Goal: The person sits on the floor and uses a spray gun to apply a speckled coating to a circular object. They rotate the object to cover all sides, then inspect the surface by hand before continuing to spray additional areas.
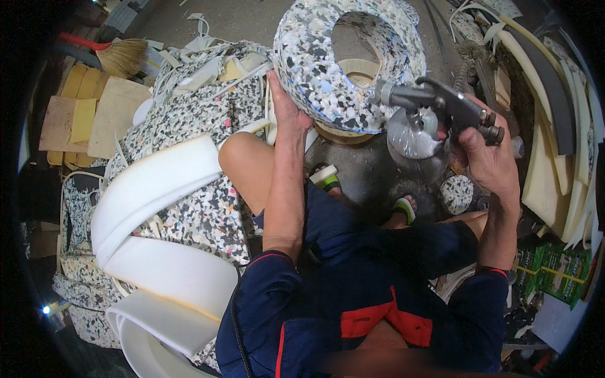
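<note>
A thick speckled foam ring (309,69) in white, black and grey tilts in front of me, with a round hole through its middle. My left hand (291,110) holds the ring's left side, its other fingers mostly hidden against the foam. In my right hand (491,148) is a metal spray gun (435,101), gripped by its handle, with the nozzle pointing left at the ring's right edge. A round silver cup (416,135) hangs under the gun. Beneath the ring shows a tan round base (343,135).
White curved foam strips (161,173) lie over speckled foam blocks (205,220) on my left. A straw broom (123,58) with a red handle is at the far left. Bent foam strips (548,94) lean on the right, above green packets (561,271). A speckled foam disc (456,194) lies near my feet.
</note>
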